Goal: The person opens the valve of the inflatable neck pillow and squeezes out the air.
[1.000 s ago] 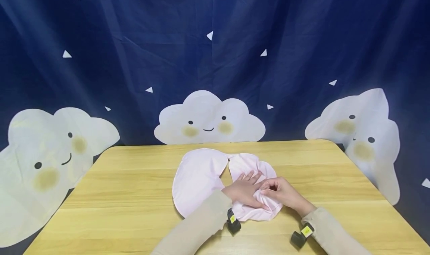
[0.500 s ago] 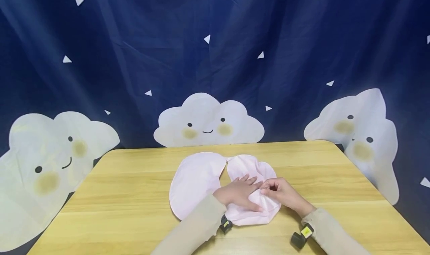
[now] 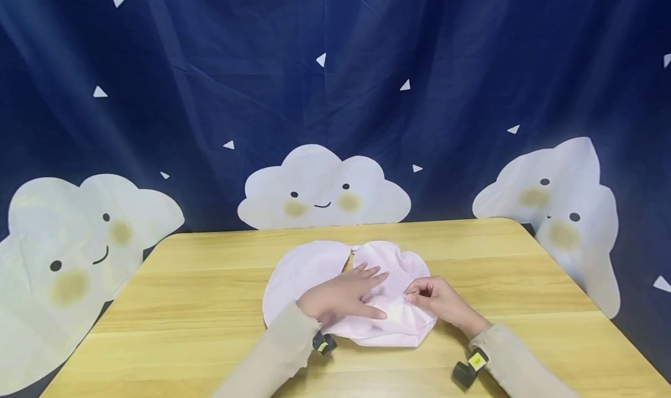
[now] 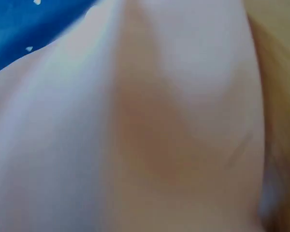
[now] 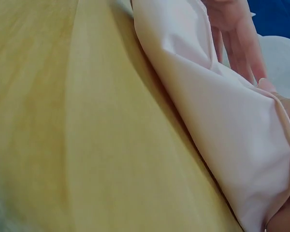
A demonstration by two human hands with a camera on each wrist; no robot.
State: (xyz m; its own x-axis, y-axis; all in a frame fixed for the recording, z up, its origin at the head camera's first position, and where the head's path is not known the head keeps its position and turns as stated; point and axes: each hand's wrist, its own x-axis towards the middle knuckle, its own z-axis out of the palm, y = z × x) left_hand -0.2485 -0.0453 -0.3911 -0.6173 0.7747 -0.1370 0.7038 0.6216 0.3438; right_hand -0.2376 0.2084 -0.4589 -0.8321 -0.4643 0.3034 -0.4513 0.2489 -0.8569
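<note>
A pale pink U-shaped piece, like a flat neck pillow (image 3: pixel 285 287), lies on the table with its opening at the far side. Over its middle, my left hand (image 3: pixel 341 298) is spread, palm down, with its fingers reaching onto the right lobe. My right hand (image 3: pixel 442 305) pinches the right lobe between thumb and fingers, and creases run out from that pinch. In the right wrist view, the pink fabric (image 5: pixel 217 111) is lifted into a fold with a seamed edge. The left wrist view is blurred, filled by skin (image 4: pixel 193 159) and pale fabric (image 4: pixel 53 135).
The wooden table (image 3: pixel 183 305) extends around the pink piece on every side. Behind it hangs a dark blue curtain (image 3: pixel 335 83) with smiling clouds and white triangles. Each wrist carries a small black camera, the left one (image 3: pixel 324 344) low over the table.
My left hand has slid left, away from my right hand, toward the middle of the pink piece. The right lobe looks smoother and more spread out. My right hand stays where it was.
</note>
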